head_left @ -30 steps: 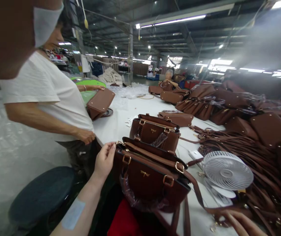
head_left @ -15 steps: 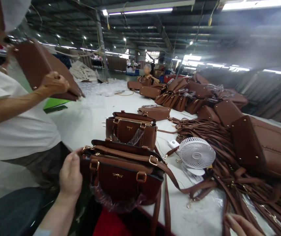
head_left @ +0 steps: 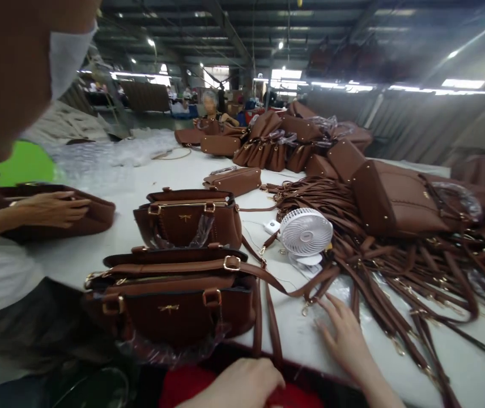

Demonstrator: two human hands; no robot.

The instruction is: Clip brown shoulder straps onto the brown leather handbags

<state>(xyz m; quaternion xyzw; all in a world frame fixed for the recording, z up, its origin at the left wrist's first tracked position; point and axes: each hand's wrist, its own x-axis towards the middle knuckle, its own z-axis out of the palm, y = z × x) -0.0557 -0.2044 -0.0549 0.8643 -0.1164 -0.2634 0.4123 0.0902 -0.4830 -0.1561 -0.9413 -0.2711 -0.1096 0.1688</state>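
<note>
The strap is lying across the near bag, trailing right; the right hand is hovering by a clip, fingers spread and loose. Can't tell if the left hand is gripping anything. Guessing they're handling the strap, so grabbing that clip is calling for a pinch.

The fingers, wrists and forearms are bare

White worktop carries a brown handbag at its near edge, a second handbag behind, a white fan to their right, tangled straps beside the fan, piled bags beyond.
</note>
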